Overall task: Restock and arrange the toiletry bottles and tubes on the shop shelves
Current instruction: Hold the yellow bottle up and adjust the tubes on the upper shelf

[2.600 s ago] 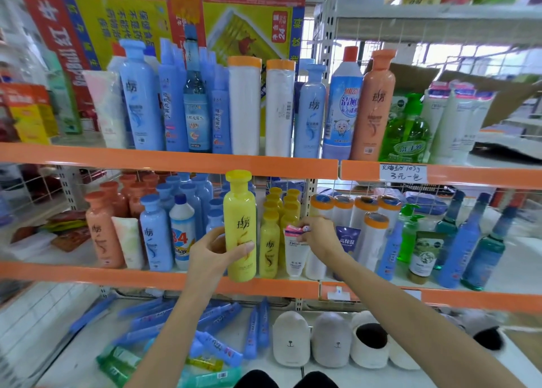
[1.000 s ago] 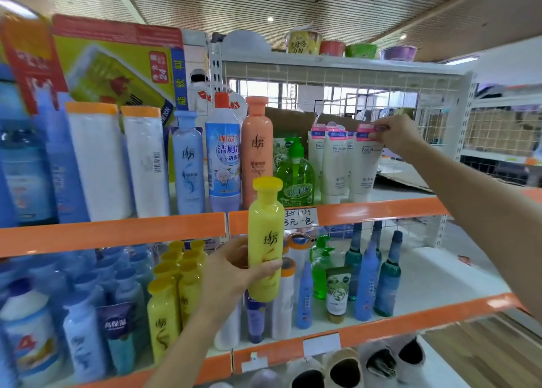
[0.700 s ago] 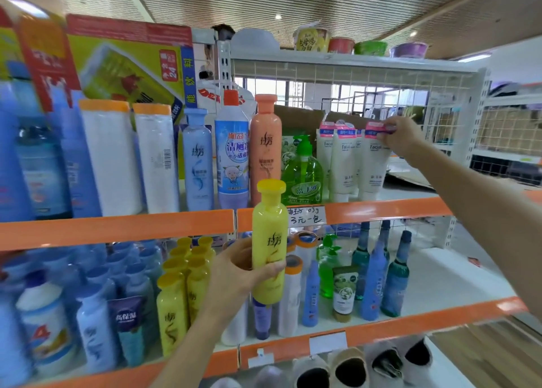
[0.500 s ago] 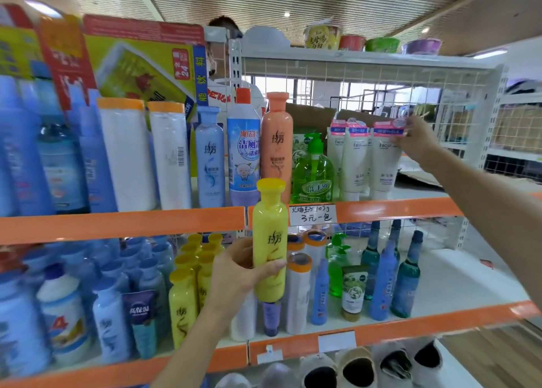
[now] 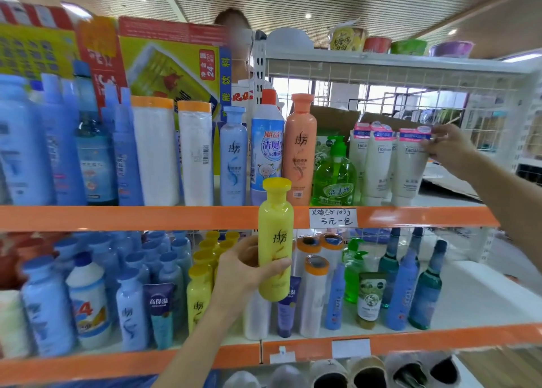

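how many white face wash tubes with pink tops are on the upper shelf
3 clearly show, side by side at the shelf's right end: left tube, middle tube, and right tube, touched by the right hand. More may hide behind.

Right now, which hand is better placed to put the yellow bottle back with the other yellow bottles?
Left. The left hand already holds the yellow bottle just beside the yellow row; the right hand is up at the white tube.

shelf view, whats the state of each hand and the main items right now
left hand: closed around the yellow bottle
yellow bottle: upright, held off the shelf, cap on
right hand: fingers pinching the top of the facial tube
facial tube: standing cap-down on upper shelf
green pump bottle: upright on upper shelf
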